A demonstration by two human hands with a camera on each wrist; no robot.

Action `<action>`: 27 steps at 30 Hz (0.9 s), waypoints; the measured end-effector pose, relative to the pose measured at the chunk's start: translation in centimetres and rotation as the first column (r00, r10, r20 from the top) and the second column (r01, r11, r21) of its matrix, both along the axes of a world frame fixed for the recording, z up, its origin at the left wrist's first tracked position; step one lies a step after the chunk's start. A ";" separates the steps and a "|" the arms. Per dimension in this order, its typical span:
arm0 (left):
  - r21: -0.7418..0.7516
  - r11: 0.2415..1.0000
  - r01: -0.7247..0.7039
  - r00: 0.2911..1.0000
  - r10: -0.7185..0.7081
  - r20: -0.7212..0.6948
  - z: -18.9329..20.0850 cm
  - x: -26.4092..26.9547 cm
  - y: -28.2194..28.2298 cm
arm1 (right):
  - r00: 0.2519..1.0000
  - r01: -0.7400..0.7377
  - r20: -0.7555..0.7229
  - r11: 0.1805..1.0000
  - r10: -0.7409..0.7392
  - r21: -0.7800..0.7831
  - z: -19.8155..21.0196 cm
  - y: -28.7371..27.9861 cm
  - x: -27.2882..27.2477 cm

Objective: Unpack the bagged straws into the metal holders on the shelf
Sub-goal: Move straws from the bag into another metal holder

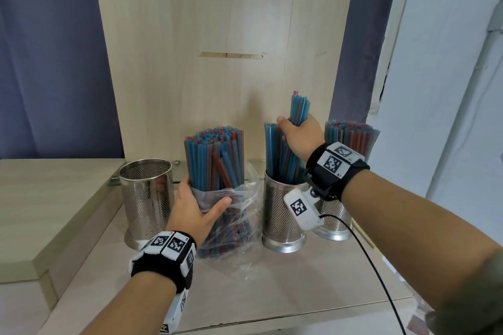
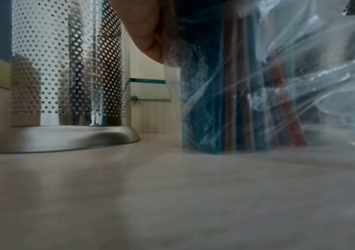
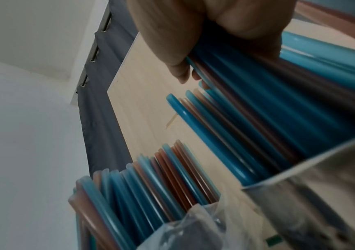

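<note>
On a pale wood-grain shelf (image 1: pixel 272 294), three perforated stainless-steel cylinder holders stood in a row with a crumpled clear plastic bag (image 1: pixel 239 215) of blue and red drinking straws (image 1: pixel 215 160) among them.

Seen from the head camera, with the shelf's middle as the clock centre, the bag sat near the centre. The empty holder (image 1: pixel 147 198) stood at about nine o'clock, just beside the bag. The middle holder (image 1: pixel 283 215) stood at about three o'clock, partly filled with upright straws. The far-right holder (image 1: pixel 337 217), further along at three o'clock and partly hidden by the right forearm, looked packed with straws (image 1: pixel 351 141).

The left hand (image 1: pixel 196 209) wrapped its fingers and thumb around the bagged bundle at the bag's rolled-down mouth, steadying it upright on the shelf. The right hand (image 1: pixel 299 136) was closed around a small bunch of straws (image 1: pixel 299 109), held upright above the middle holder, their lower ends reaching down among the straws already inside — the right wrist view showed the fingers (image 3: pixel 178 67) curled round them.

By the look of it, the job stood somewhere past halfway: one holder full, one filling, one untouched. A thick bundle remained in the bag — probably enough to finish the middle holder and go into the empty one.
</note>
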State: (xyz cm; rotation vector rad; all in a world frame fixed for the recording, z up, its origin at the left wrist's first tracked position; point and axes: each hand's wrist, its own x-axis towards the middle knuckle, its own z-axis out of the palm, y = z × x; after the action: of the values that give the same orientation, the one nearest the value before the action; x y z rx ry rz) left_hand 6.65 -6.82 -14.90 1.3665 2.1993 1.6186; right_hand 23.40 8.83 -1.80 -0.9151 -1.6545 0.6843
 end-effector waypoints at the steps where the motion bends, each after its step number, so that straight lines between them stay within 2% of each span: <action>1: -0.006 1.000 0.001 1.000 -0.001 -0.001 0.0 0.0 0.0 | 1.000 0.016 -0.001 1.000 -0.016 0.008 -0.1 0.0 -0.1; 8: 0.023 1.000 -0.006 1.000 0.006 -0.005 0.0 0.0 0.2 | 1.000 0.000 -0.013 1.000 0.001 0.015 0.5 0.1 -0.4; 12: 0.022 1.000 0.006 1.000 -0.006 0.004 -0.2 -0.1 0.2 | 1.000 -0.001 0.015 0.999 0.001 -0.032 -1.3 0.2 -0.8; 16: 0.004 1.000 -0.004 1.000 0.004 -0.008 -0.2 -0.1 0.2 | 0.994 0.078 0.083 0.992 -0.070 -0.096 -2.6 0.1 -0.8; 20: -0.020 1.000 -0.008 1.000 0.007 -0.009 -0.4 -0.4 0.3 | 0.989 0.118 0.102 0.983 -0.105 -0.137 -2.2 -0.2 -0.7; 24: -0.028 1.000 -0.008 1.000 0.008 -0.014 -0.3 -0.3 0.3 | 0.997 0.082 -0.003 0.994 -0.083 -0.066 -0.9 -0.8 -0.6; 27: -0.034 0.999 -0.016 1.000 0.015 -0.015 -0.3 -0.2 0.4 | 0.998 0.065 0.019 0.997 -0.066 0.047 0.7 -1.2 -0.4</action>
State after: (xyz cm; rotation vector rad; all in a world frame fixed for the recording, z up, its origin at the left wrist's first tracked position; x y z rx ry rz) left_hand 6.41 -6.42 -15.21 1.3605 2.2403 1.5734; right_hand 23.01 7.61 -1.08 -0.9424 -1.6445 0.5914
